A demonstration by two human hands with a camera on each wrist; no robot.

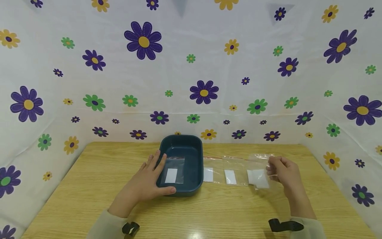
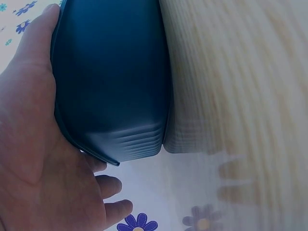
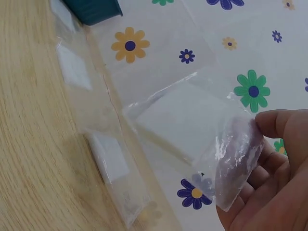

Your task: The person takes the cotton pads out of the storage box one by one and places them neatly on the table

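Note:
My left hand (image 1: 149, 181) lies spread against the left side of a dark blue plastic box (image 1: 194, 156), its thumb by the front rim and its fingers fairly straight along the left rim. Inside the box is a clear zip bag (image 1: 179, 166) with a white piece in it. My right hand (image 1: 286, 172) pinches the edge of another clear bag (image 3: 178, 120), which holds a white square and hangs tilted above the table. Beneath and left of it, several similar bags (image 3: 108, 156) lie in a row, the leftmost against the box.
A light wooden table (image 1: 209, 212) bears everything. Behind it and along both sides hangs a white cloth (image 1: 179, 76) printed with flowers. Black straps (image 1: 285, 225) sit on both wrists.

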